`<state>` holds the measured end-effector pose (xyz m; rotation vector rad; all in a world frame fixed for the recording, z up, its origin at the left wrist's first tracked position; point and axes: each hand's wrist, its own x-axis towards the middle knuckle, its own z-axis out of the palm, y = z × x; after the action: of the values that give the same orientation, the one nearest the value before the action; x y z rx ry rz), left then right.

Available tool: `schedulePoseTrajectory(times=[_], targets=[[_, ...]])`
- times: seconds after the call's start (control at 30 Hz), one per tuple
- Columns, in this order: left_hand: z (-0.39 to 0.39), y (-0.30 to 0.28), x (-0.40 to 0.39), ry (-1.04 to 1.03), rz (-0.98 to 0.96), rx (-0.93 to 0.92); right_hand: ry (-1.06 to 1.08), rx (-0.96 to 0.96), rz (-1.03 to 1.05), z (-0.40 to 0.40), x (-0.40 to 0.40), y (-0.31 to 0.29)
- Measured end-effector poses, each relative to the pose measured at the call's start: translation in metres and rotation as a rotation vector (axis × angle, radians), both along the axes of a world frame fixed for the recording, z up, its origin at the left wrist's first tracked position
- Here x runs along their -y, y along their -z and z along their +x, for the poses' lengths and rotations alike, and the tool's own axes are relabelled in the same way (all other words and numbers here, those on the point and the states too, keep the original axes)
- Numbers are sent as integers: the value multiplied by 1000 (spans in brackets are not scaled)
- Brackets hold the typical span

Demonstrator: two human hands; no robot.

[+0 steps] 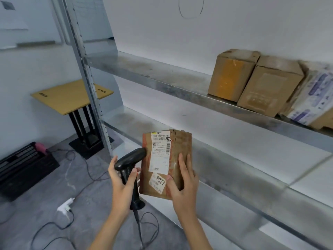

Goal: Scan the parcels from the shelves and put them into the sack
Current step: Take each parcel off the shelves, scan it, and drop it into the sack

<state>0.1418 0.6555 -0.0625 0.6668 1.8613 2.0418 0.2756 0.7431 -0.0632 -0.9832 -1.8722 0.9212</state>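
Currently mid-scan, centre-bottom of the frame. Left hand (122,179) wraps its fingers round the grip of a black corded scanner (130,163), head tilted up and to the right so the nose sits just beside the white shipping label (161,152), presumably to catch the barcode. Right hand (182,181) holds a brown parcel (165,165) upright, thumb pressed across the front near a smaller sticker (158,181), fingers along the right edge; label side faces the camera, likely so the reader has a clear line. Parcel is off the shelving, in front of the lower metal shelf (234,177). Upper shelf (162,76), right of the frame, carries three more boxes (232,74) side by side and touching, judged still to be scanned. No sack in view. Lower left: yellow-topped table (72,96), black crate (23,168), loose cables (59,226) on the floor.
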Motion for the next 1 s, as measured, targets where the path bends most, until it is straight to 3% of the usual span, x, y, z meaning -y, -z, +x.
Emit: schedulePoseTrajectory(times=[0.23,0.47,1.0], targets=[[23,4,27,160,8,-102,176,19,-56,43,27,42],[54,-7,32,318,-16,-195,196,35,-41,63,21,31],[81,-21,23,270,82,-135,208,21,53,63,24,29]])
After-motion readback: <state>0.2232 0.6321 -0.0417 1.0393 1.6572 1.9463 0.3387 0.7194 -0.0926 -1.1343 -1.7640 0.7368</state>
